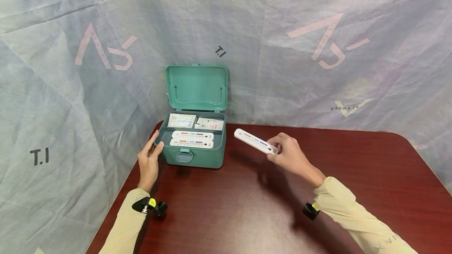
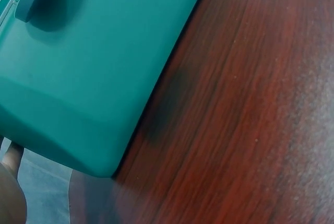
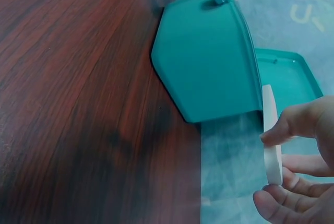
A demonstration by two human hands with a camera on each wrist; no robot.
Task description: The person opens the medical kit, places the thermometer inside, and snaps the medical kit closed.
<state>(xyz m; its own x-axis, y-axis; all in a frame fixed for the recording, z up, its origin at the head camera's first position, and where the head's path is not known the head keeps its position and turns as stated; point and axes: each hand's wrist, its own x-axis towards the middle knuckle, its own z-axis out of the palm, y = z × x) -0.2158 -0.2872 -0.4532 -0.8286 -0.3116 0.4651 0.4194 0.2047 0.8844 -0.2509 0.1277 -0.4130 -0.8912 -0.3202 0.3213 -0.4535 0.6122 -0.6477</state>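
My right hand (image 1: 291, 154) pinches one end of a white wall thermometer (image 1: 252, 140) between thumb and fingers, above the table to the right of the box. In the right wrist view the thermometer (image 3: 270, 140) shows edge-on. At the left side of the green first-aid box (image 1: 197, 158) is my left hand (image 1: 149, 161), its fingers extended along the side and its thumb by the front corner of the rim. The box's lid (image 1: 197, 87) stands raised at the back. Two similar thermometers (image 1: 192, 135) lie side by side in the front compartment.
A packet marked Surgical (image 1: 181, 120) fills the back left compartment, and small white packets (image 1: 209, 123) lie in the back right one. The dark red wooden table (image 1: 226, 214) ends at a grey cloth backdrop (image 1: 268, 69) behind and to the left.
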